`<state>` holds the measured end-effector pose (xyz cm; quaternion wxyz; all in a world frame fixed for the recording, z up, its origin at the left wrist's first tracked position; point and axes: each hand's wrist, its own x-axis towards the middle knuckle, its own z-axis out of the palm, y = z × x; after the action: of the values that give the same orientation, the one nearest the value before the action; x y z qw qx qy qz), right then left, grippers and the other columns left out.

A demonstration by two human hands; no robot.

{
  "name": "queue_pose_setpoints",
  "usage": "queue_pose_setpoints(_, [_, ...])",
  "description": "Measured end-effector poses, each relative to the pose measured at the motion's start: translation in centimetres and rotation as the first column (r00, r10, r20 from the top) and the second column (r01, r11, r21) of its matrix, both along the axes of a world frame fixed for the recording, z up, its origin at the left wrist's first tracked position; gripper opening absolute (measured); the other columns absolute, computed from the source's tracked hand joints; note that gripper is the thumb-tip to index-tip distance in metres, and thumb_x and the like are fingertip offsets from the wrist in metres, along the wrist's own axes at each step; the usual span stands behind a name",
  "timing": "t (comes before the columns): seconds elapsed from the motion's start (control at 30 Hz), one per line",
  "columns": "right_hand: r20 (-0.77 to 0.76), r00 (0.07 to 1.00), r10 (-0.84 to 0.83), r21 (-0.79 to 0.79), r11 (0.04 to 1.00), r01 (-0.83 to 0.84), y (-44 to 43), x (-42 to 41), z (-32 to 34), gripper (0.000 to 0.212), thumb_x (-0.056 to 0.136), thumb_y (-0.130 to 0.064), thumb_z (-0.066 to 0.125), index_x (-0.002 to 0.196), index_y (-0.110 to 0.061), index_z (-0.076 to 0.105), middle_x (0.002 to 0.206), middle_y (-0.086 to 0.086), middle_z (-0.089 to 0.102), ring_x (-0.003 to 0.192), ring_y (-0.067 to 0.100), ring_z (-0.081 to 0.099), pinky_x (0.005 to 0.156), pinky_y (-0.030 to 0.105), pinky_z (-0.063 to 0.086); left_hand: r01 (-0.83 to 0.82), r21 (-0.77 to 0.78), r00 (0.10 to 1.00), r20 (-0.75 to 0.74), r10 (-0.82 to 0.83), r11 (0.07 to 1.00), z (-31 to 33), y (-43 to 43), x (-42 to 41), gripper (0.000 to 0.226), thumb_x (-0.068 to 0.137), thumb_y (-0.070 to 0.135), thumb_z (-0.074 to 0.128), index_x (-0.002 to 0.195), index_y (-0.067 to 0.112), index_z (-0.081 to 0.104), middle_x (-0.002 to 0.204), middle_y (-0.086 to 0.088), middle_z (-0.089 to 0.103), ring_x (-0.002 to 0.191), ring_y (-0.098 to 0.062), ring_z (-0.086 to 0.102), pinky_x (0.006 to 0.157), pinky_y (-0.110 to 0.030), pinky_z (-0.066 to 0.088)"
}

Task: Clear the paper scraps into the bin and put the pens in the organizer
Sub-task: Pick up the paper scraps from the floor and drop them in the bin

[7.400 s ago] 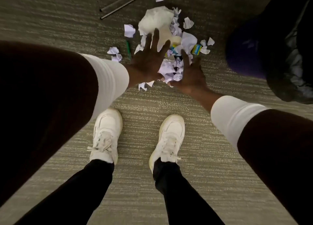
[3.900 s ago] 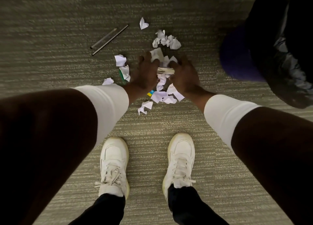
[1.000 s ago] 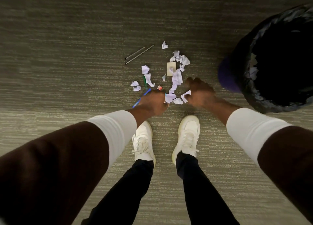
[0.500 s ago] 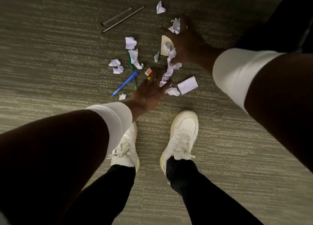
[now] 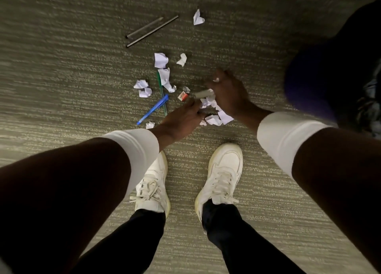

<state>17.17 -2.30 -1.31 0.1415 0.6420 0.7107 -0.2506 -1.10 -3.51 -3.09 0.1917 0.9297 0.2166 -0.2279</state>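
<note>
White paper scraps [image 5: 161,60] lie scattered on the carpet, with a small cluster [image 5: 214,120] between my hands. My right hand [image 5: 229,94] is curled over scraps and a beige piece, with white paper showing between its fingers. Beside it, my left hand [image 5: 182,117] is low and flat, its fingertips touching the same cluster. A blue pen [image 5: 153,109] and a green pen [image 5: 161,92] lie just left of my left hand. Two grey pens [image 5: 151,31] lie side by side farther away. The bin [image 5: 371,100], lined with a black bag, is at the right edge, mostly cut off.
A small red and white eraser [image 5: 182,96] sits near my left fingertips. A dark purple rounded object [image 5: 305,84] stands against the bin. My white shoes [image 5: 222,174] are planted just below the scraps. One lone scrap [image 5: 198,18] lies far out.
My right hand has pulled back from the far scraps, raking paper and the beige piece toward my feet. My left hand stays low by the near cluster. Far fewer scraps remain than seconds ago.
</note>
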Motion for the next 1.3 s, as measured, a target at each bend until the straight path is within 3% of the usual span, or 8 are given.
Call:
queue_pose_setpoints(0.23, [-0.101,0.854,-0.511,0.015,0.857,0.515,-1.7,1.9,1.5,0.021,0.086,-0.015,0.075,0.104,-0.012,0.083,0.114,0.02,0.073,0.107,0.039,0.068,0.086,0.039,0.049,-0.225,-0.082,0.973,0.031,0.228,0.971,3.0,-0.2,-0.4,0.036,0.093,-0.007,0.051,0.124,0.005,0.065,0.149,-0.019,0.047,0.137,-0.037,0.046,0.109,-0.046,0.05])
queue_pose_setpoints(0.37, [-0.214,0.722,-0.658,0.072,0.726,0.684,-2.7,2.1,4.4,0.014,0.084,-0.02,0.076,0.092,-0.013,0.085,0.096,0.02,0.078,0.094,0.039,0.072,0.076,0.038,0.049,-0.375,-0.058,0.916,0.129,0.38,0.925,5.9,0.0,0.1,0.019,0.089,-0.007,0.059,0.102,0.004,0.068,0.121,-0.016,0.06,0.115,-0.034,0.057,0.096,-0.046,0.052])
queue_pose_setpoints(0.5, [-0.354,0.578,-0.735,0.092,0.588,0.804,-3.3,2.3,8.9,0.01,0.08,-0.019,0.078,0.084,-0.013,0.084,0.084,0.013,0.08,0.082,0.03,0.073,0.066,0.031,0.042,-0.675,-0.121,0.696,0.223,0.682,0.728,10.3,1.1,2.1,0.015,0.091,0.0,0.06,0.098,0.005,0.072,0.106,-0.014,0.064,0.098,-0.033,0.064,0.082,-0.038,0.05])
queue_pose_setpoints(0.6, [-0.461,0.472,-0.752,0.121,0.473,0.873,-3.9,2.7,13.4,0.007,0.079,-0.016,0.081,0.074,-0.01,0.081,0.068,0.009,0.074,0.062,0.015,0.06,0.055,0.024,0.027,-0.819,-0.193,0.489,0.256,0.834,0.54,14.8,2.7,4.2,0.014,0.092,0.005,0.061,0.092,0.006,0.075,0.098,-0.013,0.068,0.088,-0.03,0.066,0.073,-0.024,0.033])
queue_pose_setpoints(0.8, [-0.523,0.295,-0.8,0.111,0.279,0.954,-5.6,5.2,21.7,0.009,0.082,-0.015,0.081,0.088,-0.008,0.083,0.071,-0.003,0.074,0.057,0.004,0.057,0.056,0.024,0.051,-0.877,-0.314,0.27,0.308,0.912,0.365,23.2,5.1,9.3,0.012,0.095,0.021,0.067,0.097,0.015,0.077,0.099,-0.005,0.076,0.087,-0.023,0.072,0.083,-0.032,0.056])
queue_pose_setpoints(0.93, [-0.631,0.095,-0.77,0.072,0.063,0.995,-7.5,8.7,26.5,0.022,0.08,-0.025,0.083,0.099,-0.016,0.085,0.079,-0.003,0.08,0.069,0.017,0.077,0.066,0.037,0.066,-0.803,-0.443,0.243,0.368,0.897,0.399,28.3,4.6,14.6,0.008,0.091,0.015,0.073,0.093,0.009,0.078,0.091,-0.007,0.078,0.083,-0.023,0.072,0.078,-0.03,0.055])
queue_pose_setpoints(1.1, [-0.651,-0.034,-0.758,0.123,-0.151,0.981,-9.0,13.6,28.6,0.026,0.073,-0.03,0.079,0.096,-0.019,0.084,0.075,-0.006,0.079,0.064,0.004,0.069,0.065,0.043,0.064,-0.741,-0.556,0.286,0.248,0.926,0.377,31.9,2.3,21.7,0.009,0.091,0.017,0.074,0.098,0.014,0.079,0.099,-0.003,0.08,0.09,-0.023,0.075,0.077,-0.028,0.056])
queue_pose_setpoints(1.3, [-0.534,-0.036,-0.845,0.186,-0.158,0.97,-9.7,17.7,27.7,0.024,0.079,-0.025,0.072,0.1,-0.016,0.081,0.088,0.0,0.08,0.08,0.016,0.074,0.072,0.041,0.062,-0.679,-0.617,0.378,0.17,0.91,0.397,32.2,-0.1,26.4,0.023,0.094,0.021,0.072,0.114,0.008,0.072,0.116,-0.008,0.075,0.109,-0.027,0.07,0.087,-0.032,0.055])
